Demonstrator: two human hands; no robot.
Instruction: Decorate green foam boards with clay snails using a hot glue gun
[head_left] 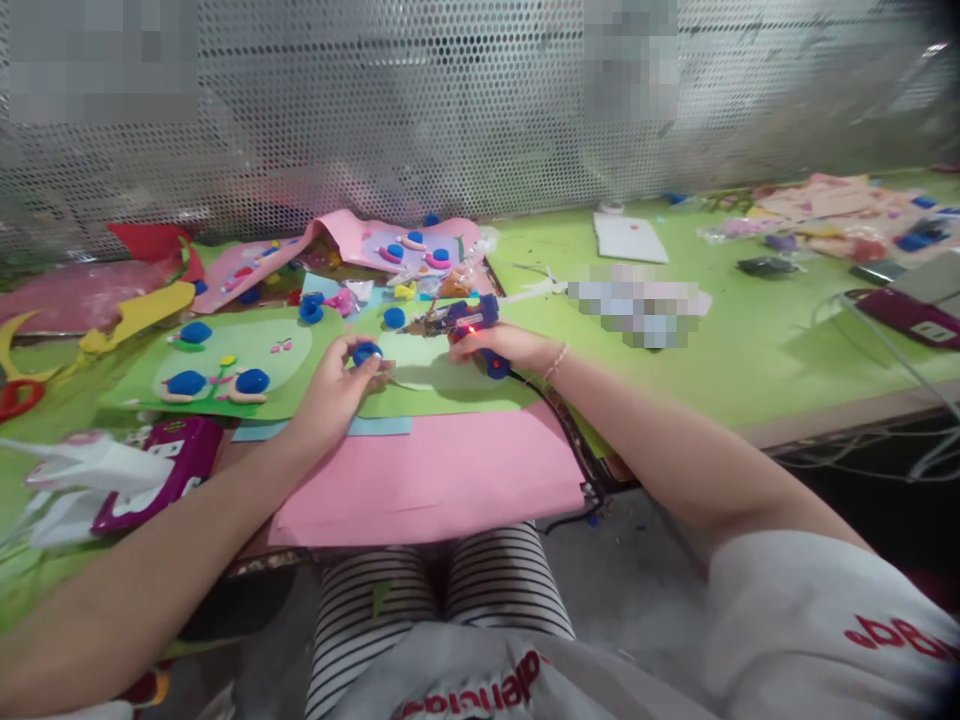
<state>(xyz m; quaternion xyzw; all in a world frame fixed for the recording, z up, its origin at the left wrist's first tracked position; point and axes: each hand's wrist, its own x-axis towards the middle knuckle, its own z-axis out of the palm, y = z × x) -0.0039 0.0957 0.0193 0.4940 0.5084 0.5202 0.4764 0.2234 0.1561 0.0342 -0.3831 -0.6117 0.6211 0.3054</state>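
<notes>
My left hand [349, 375] pinches a round blue craft piece [367, 353] above a green sheet [420, 400]. My right hand [499, 347] is wrapped round the handle of a blue glue gun [480, 315], which shows a small red light. The gun's nozzle points left, toward the piece in my left hand but apart from it. Another blue round piece [394, 318] lies just left of the nozzle. To the left, a green sheet bears snail shapes with blue shells [185, 383], a yellow flower [228, 363] and a small pink butterfly [281, 346].
Pink sheets [427, 480] lie along the table's front edge. At the far left are red-handled scissors [21, 398] and a purple case [176, 460]. A pink decorated sheet [337, 240] rests behind my hands. The glue gun's black cord [559, 400] hangs over the front edge.
</notes>
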